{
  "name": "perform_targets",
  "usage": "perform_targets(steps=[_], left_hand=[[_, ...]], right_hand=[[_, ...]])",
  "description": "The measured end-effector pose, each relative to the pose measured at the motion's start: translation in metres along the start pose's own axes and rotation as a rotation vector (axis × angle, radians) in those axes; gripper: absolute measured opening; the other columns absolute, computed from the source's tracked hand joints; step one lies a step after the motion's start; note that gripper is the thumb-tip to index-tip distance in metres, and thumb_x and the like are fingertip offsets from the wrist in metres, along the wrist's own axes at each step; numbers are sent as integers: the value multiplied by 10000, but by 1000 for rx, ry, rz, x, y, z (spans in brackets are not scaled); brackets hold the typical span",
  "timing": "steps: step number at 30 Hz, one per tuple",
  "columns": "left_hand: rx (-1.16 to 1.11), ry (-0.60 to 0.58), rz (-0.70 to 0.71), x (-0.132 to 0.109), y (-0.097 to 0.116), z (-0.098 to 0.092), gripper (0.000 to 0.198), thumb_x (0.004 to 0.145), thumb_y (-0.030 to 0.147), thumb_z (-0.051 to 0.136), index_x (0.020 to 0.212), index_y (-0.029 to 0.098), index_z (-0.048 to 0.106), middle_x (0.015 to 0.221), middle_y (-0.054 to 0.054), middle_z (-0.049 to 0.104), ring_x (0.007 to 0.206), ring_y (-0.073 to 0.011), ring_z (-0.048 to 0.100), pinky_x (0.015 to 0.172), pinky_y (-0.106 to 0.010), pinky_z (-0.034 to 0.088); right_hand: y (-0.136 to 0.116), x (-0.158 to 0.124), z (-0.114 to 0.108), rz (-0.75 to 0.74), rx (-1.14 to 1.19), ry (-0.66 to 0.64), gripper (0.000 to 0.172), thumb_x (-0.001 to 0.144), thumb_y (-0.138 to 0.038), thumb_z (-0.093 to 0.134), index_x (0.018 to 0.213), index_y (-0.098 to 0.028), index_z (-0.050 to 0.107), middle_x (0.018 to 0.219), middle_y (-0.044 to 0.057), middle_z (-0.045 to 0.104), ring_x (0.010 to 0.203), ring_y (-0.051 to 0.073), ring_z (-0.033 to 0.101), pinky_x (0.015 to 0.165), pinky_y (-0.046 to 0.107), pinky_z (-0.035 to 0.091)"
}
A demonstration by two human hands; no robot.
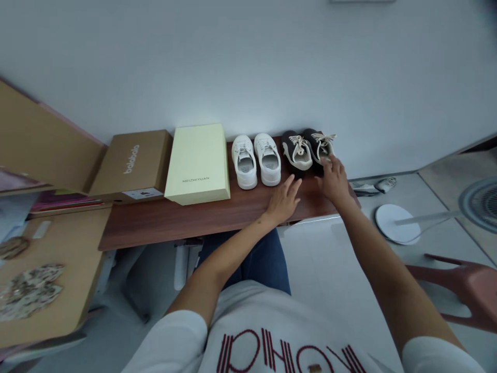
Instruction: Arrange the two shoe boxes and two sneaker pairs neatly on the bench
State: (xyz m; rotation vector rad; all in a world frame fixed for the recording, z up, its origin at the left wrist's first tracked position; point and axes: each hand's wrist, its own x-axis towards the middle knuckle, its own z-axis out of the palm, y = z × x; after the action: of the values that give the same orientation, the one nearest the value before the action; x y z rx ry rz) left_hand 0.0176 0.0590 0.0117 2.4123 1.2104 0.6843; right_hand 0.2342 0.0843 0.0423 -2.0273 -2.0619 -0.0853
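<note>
A pair of black sneakers with cream laces stands at the right end of a dark wooden shelf: the left black sneaker and the right black sneaker. My right hand is at the heel of the right one, thumb and fingers apart; whether the fingertips touch it I cannot tell. Just in front of the left black sneaker, my left hand hovers low over the shelf, fingers spread and holding nothing. Beside them sit a left white sneaker and a right white sneaker, toes toward the wall.
Left of the shoes are a pale yellow shoebox and a brown shoebox on the wooden shelf. A desk with papers adjoins at left. A white fan base and a pink stool stand at right.
</note>
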Motion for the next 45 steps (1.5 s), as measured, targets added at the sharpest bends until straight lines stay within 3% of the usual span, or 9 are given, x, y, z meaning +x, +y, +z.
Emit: perform_targets(steps=[4, 9, 15, 21, 27, 30, 33, 40, 45], left_hand=[[-219, -83, -34, -101, -13, -20, 404, 998, 234, 460, 1382, 212, 585, 1421, -121, 623, 1342, -210, 573, 1140, -413, 469], [-279, -336, -442, -212, -38, -44, 291, 972, 217, 484, 1108, 266, 737, 1129, -36, 784, 1060, -193, 725, 991, -321, 526], [-173, -313, -822, -283, -68, -57, 335, 992, 387, 441, 801, 238, 672, 751, -18, 756, 812, -205, 748, 729, -271, 512], [-232, -163, -788, -294, -92, -76, 416, 995, 409, 373, 732, 235, 644, 736, -44, 749, 795, -214, 748, 756, -294, 531], [-301, 269, -709, -297, -133, -124, 340, 963, 399, 432, 1155, 298, 693, 1136, -55, 771, 1079, -220, 721, 996, -356, 543], [-164, 654, -809, -294, -185, -171, 411, 955, 480, 454, 1233, 254, 655, 1314, -112, 696, 1249, -260, 640, 1108, -419, 480], [-66, 946, -964, -281, -247, -221, 558, 966, 539, 413, 1341, 165, 588, 1393, -183, 630, 1361, -296, 555, 1157, -448, 429], [-219, 654, -1084, -244, -321, -277, 746, 1019, 621, 182, 1433, 118, 545, 1529, -188, 526, 1487, -299, 418, 1238, -434, 304], [-346, 627, -1196, -228, -326, -290, 775, 1006, 663, 201, 1514, 131, 445, 1582, -178, 463, 1510, -277, 379, 1236, -399, 311]], right_hand=[[-34, -49, 7, 14, 160, 40, 557, 930, -271, 450, 1477, -171, 433, 1599, 239, 349, 1477, 383, 338, 1118, 643, 371], [-86, -121, 30, 61, 394, 25, 408, 966, -333, 405, 1332, -278, 576, 1530, 172, 453, 1438, 324, 430, 1153, 598, 395], [-161, -198, 68, 104, 711, -108, 349, 965, -350, 412, 1201, -310, 667, 1329, 130, 621, 1327, 297, 559, 1146, 538, 445], [-209, -221, 92, -31, 569, -827, 372, 778, -257, 629, 1130, -259, 748, 1154, 114, 755, 1192, 331, 678, 1054, 462, 507], [-251, -215, 87, -95, 628, -827, 449, 807, -279, 631, 1244, -236, 722, 1260, 137, 729, 1195, 335, 685, 1044, 454, 515], [-298, -188, 58, -262, 914, -843, 381, 864, -381, 641, 1212, -254, 729, 1221, 98, 747, 1114, 298, 715, 1009, 454, 544], [-363, -138, 30, -442, 1129, -611, 401, 903, -429, 632, 1263, -263, 686, 1277, 93, 714, 1193, 283, 668, 1074, 478, 494], [-505, -8, 22, -223, 1009, -146, 677, 944, -378, 569, 1545, -132, 379, 1645, 211, 307, 1567, 356, 194, 1253, 552, 201], [-535, 20, 49, 146, 1023, -307, 758, 964, -367, 481, 1613, -83, 211, 1661, 259, 219, 1537, 402, 259, 1206, 583, 288]])
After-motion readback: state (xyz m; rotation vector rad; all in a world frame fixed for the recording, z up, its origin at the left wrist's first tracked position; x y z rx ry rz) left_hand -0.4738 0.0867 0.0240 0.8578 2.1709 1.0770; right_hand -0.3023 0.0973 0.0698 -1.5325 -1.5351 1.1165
